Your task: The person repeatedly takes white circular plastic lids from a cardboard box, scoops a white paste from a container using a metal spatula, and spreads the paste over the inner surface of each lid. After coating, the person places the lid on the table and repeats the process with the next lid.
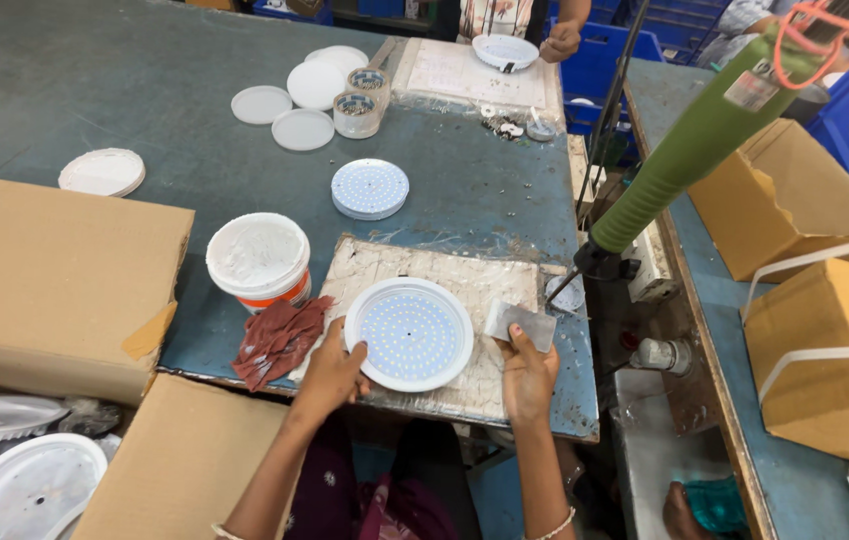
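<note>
The round white plastic lamp housing, smooth and faintly glossy, is resting against the left hand. Under it a rough, stained white mat is lying matt. The right hand is pinching a thin dull grey metal scraper. Left of the left hand, a crumpled reddish-brown cloth is looking coarse.

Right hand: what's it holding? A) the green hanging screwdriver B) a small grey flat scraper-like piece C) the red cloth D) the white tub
B: the right hand grips a small grey flat piece beside the round white lamp disc; the green screwdriver hangs free, the red cloth lies by the left hand, and the white tub stands untouched.
</note>
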